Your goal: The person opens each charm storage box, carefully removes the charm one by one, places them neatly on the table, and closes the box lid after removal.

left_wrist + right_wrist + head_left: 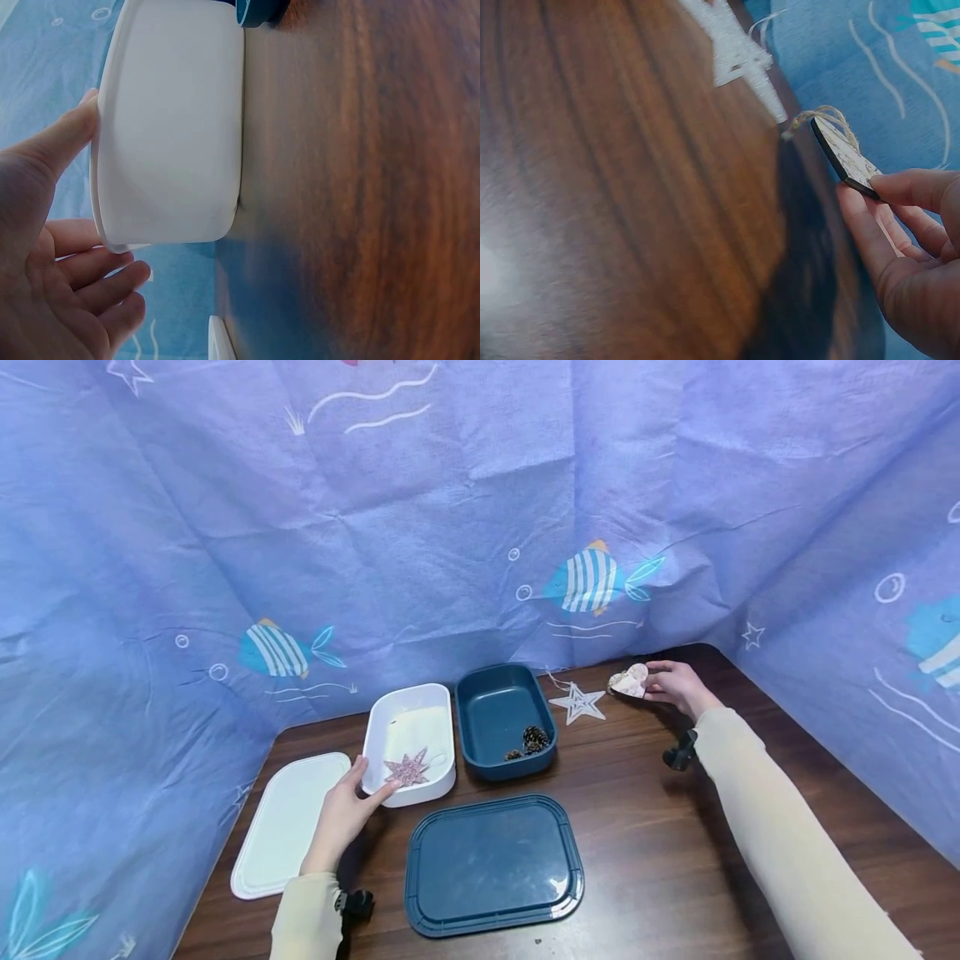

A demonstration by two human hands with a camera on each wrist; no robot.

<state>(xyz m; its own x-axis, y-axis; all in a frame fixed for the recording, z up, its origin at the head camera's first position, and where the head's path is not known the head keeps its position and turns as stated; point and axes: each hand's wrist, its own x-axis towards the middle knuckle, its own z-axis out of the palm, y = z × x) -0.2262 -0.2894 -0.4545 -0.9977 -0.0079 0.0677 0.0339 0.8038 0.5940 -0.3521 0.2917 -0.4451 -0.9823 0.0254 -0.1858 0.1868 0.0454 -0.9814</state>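
At the right, my right hand [677,685] pinches a pale heart-shaped ornament [628,680] between thumb and fingers, above the table. In the right wrist view, the heart's dark edge and twine loop [829,116] show. My left hand [343,817] holds the near left corner of a white container [443,787], thumb along the near rim and fingers at the left side. Inside the container lies a pink glittery star ornament [407,769]. A silver star ornament [578,702] lies on the table, left of the heart.
A dark blue container [491,702] with pine cones [535,740] stands right of the white one. Its blue lid [495,864] lies in front. A white lid [288,822] is at the left. A blue fish-print curtain [450,552] hangs behind the wooden table [637,843].
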